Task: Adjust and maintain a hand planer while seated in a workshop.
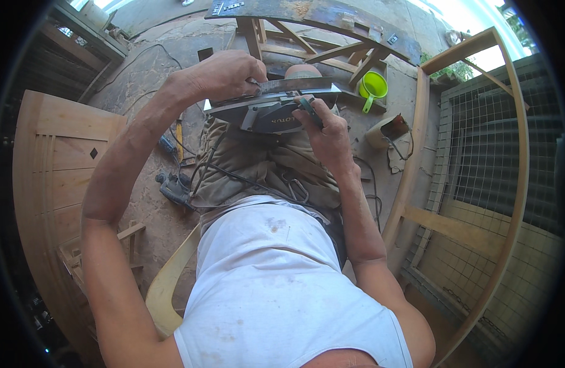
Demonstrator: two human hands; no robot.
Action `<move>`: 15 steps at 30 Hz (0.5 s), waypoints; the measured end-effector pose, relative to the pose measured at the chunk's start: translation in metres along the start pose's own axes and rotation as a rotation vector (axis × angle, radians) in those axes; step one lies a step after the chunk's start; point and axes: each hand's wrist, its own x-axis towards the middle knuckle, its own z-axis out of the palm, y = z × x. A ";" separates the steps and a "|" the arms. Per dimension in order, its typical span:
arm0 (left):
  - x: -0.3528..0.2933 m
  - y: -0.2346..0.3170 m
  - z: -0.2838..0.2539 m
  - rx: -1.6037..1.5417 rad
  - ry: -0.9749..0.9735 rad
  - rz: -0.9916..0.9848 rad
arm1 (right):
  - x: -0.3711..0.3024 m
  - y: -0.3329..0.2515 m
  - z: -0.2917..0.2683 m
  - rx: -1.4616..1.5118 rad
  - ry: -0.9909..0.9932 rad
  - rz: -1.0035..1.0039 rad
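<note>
An electric planer (275, 118), silver and black, rests across my lap with a flat metal side facing up and away. Along its far edge runs a straight grey metal strip (298, 84). My left hand (230, 75) is closed over the planer's left part, its fingertips pinched by the strip's left end. What they grip is too small to make out. At the planer's right part, my right hand (329, 130) is closed, thumb and fingers round a small dark green piece (308, 109). Whether that piece belongs to the planer is unclear.
A worn workbench (319, 17) stands ahead, with a green dipper (372, 87) and a tipped container (387, 132) to the right. A wooden door (61, 159) leans left; a wooden frame (454, 230) stands right. Another power tool (173, 187) and cords lie on the floor.
</note>
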 end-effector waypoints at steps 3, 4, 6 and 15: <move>-0.001 -0.005 -0.002 0.005 -0.026 -0.003 | 0.002 -0.001 0.002 0.024 -0.008 0.013; -0.002 -0.011 -0.001 0.008 -0.032 0.012 | 0.002 -0.001 0.004 0.027 -0.010 0.010; -0.006 -0.026 -0.005 -0.178 0.007 -0.117 | 0.003 -0.003 0.004 0.040 -0.014 0.011; -0.080 -0.244 0.246 -0.934 0.865 -1.021 | -0.020 -0.018 -0.003 0.028 -0.011 0.203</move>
